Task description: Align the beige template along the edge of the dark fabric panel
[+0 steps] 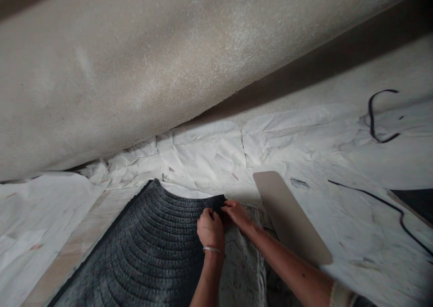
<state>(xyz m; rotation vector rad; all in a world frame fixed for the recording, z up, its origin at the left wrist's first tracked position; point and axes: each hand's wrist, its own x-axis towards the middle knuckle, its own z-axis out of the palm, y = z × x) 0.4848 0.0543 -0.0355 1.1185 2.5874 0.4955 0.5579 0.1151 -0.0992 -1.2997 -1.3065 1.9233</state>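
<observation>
A dark grey rug with curved ribbed lines lies below me, with a black band running along its left edge. At its upper right corner is a black flap, with both hands gathered there. My left hand, with a thin bracelet at the wrist, is closed on the rug's corner with fingers curled. From the right, my right hand pinches the outer end of the same black flap. The fingertips partly hide what lies between them.
A large beige pile carpet hangs or rolls across the top. White crumpled sheeting covers the ground. A beige board with rounded corners lies beside my right forearm. Black strips and a dark piece lie at right.
</observation>
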